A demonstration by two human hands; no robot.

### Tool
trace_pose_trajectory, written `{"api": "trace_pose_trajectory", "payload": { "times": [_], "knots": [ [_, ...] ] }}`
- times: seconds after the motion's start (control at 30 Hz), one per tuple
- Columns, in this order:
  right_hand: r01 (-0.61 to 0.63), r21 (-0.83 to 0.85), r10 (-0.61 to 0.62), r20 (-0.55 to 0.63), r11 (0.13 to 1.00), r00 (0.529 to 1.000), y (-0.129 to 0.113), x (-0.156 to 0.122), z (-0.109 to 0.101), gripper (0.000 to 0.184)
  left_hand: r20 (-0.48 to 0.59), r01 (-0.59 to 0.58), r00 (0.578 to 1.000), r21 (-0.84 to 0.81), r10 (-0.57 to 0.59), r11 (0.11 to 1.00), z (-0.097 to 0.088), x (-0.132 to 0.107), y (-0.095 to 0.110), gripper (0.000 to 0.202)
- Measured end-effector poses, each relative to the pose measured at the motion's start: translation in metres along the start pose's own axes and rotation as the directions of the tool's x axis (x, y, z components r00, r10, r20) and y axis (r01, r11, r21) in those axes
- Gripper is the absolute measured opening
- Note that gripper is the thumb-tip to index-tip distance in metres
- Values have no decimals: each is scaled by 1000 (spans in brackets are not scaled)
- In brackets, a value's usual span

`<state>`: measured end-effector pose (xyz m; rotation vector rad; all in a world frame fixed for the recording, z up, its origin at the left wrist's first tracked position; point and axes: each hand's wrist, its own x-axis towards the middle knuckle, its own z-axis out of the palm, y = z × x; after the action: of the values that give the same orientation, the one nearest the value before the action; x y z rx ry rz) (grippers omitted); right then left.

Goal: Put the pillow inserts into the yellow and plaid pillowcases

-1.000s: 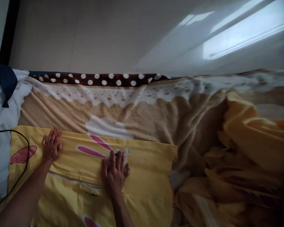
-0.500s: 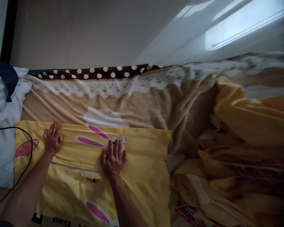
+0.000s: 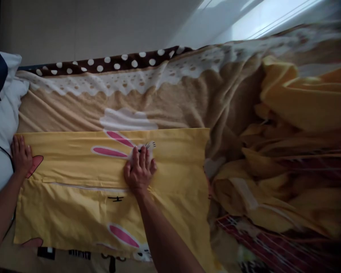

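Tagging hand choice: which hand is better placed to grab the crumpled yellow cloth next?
Probably the right hand, nearer the crumpled yellow cloth; the left hand is at the far end of the flat cloth.

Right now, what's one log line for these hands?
left hand: flat at yellow cloth, upper-left corner | right hand: flat on rabbit print | nearby: crumpled yellow fabric

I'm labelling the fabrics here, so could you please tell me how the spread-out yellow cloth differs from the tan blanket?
The cloth is yellow with rabbit prints; the blanket is mostly tan and white.
The cloth lies fairly flat on top; the blanket lies beneath, with deeper folds towards the right.
The cloth is smaller; the blanket extends past its far edge.
Both are patterned and somewhat creased.
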<state>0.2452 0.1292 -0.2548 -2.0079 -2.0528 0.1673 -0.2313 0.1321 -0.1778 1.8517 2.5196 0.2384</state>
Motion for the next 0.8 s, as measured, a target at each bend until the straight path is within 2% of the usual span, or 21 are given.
{"api": "trace_pose_trajectory", "payload": {
  "times": [0.1,0.17,0.23,0.27,0.33,0.4,0.47,0.57,0.6,0.67,0.7,0.73,0.77,0.8],
  "knots": [
    [-3,-4,3,20,1000,1000,0,0,0,66,-18,62,998,-65,-63,996,4,-9,16,65],
    [-2,-10,2,16,1000,1000,-1,-1,0,67,-48,80,995,-124,-86,989,9,-37,38,66],
    [-3,-15,3,8,1000,1000,-2,-2,1,67,-50,30,998,-186,-40,982,13,-84,66,64],
    [-5,-16,5,3,1000,1000,-3,-3,1,67,-17,-26,1000,-218,23,976,15,-113,80,62],
    [-13,-8,13,2,1000,1000,-4,-3,2,66,71,-119,989,-178,133,977,17,-172,101,61],
    [-25,11,25,13,1000,1000,-1,1,2,65,93,-169,980,-76,176,983,18,-220,109,61],
    [-42,47,40,43,998,998,3,7,-2,63,98,-156,983,13,154,988,16,-248,104,62],
    [-84,143,71,96,986,993,-4,2,-14,58,95,-93,992,61,87,994,14,-260,88,61],
    [-97,178,82,93,979,992,-14,-8,-20,57,85,-80,994,67,74,995,13,-259,84,61],
    [-74,250,61,61,965,996,-51,-45,-31,54,66,-75,995,77,70,994,13,-256,80,60],
    [-24,281,11,47,959,999,-74,-70,-35,53,60,-76,996,85,71,993,14,-255,81,59],
    [74,331,-100,65,941,993,-98,-98,-38,53,59,-80,995,93,75,992,14,-254,82,59],
    [165,385,-224,114,908,968,-120,-124,-40,54,61,-85,995,99,79,991,15,-253,84,58],
    [201,416,-294,173,887,940,-136,-148,-40,56,62,-89,995,102,83,991,15,-252,85,57]
  ]
}}
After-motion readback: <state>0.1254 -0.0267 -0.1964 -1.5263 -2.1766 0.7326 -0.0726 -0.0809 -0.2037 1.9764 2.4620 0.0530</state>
